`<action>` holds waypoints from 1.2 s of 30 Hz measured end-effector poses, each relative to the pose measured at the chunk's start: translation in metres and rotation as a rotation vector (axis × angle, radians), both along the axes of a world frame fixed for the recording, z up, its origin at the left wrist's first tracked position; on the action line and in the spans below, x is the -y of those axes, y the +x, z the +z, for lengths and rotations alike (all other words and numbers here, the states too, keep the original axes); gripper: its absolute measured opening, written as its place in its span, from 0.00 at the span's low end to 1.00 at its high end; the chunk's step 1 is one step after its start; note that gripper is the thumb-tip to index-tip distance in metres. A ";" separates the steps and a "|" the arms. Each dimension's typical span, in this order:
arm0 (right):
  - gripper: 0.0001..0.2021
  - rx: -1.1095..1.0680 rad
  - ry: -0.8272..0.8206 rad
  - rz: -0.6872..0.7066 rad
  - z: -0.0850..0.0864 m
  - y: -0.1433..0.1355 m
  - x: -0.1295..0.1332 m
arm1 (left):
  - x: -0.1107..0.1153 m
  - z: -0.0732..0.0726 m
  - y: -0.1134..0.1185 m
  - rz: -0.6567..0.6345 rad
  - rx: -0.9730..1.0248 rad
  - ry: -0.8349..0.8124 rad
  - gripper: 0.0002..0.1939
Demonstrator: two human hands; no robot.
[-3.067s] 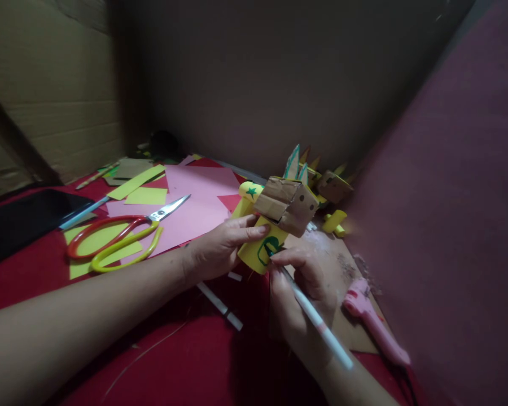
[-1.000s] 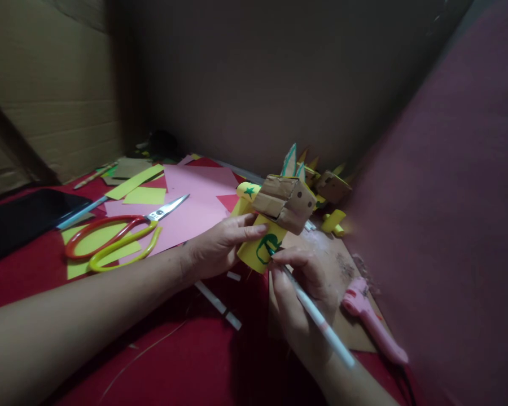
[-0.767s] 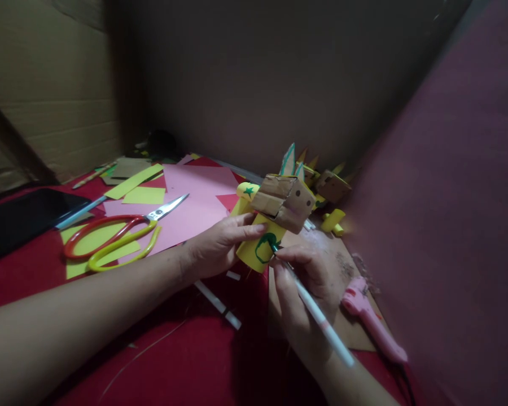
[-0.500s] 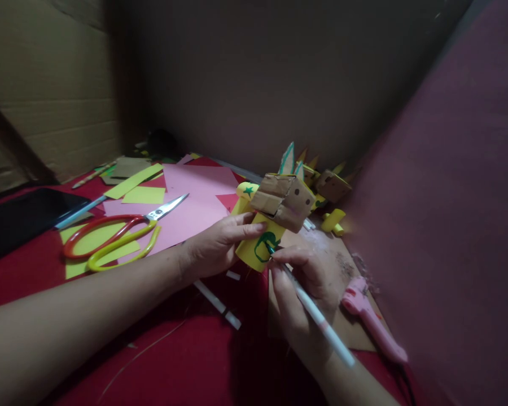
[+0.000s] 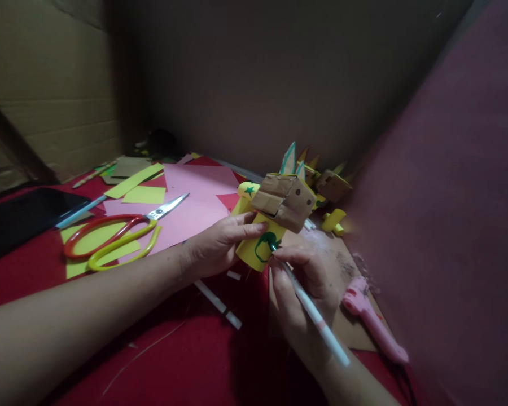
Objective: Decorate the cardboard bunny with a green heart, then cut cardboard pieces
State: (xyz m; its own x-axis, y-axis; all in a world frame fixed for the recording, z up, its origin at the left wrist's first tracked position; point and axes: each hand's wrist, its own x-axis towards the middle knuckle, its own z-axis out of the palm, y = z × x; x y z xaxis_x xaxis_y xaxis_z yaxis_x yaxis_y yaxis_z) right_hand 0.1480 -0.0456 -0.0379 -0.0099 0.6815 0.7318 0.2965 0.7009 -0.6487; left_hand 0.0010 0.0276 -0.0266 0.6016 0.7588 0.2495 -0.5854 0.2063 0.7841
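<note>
My left hand is closed round a yellow paper and cardboard animal figure. The figure has a boxy brown cardboard head with dark dots on its front and upright ears edged in green. A green star marks its far yellow part, and a green curved outline partly filled with green shows on the near one. Between thumb and fingers, my right hand pinches a white felt-tip pen, its green tip touching the paper inside that outline.
Left of my hands, scissors with red and yellow handles lie over pink paper and yellow pieces. A black phone lies farther left. At right are a pink glue gun, a cardboard sheet and another cardboard-headed figure.
The pen's back end has swung slightly down and left, and its tip has shifted a little within the green outline. The left hand and figure have barely moved.
</note>
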 end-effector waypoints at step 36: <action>0.10 0.069 -0.001 0.039 0.006 0.000 0.000 | -0.001 -0.001 -0.002 -0.012 -0.015 -0.023 0.16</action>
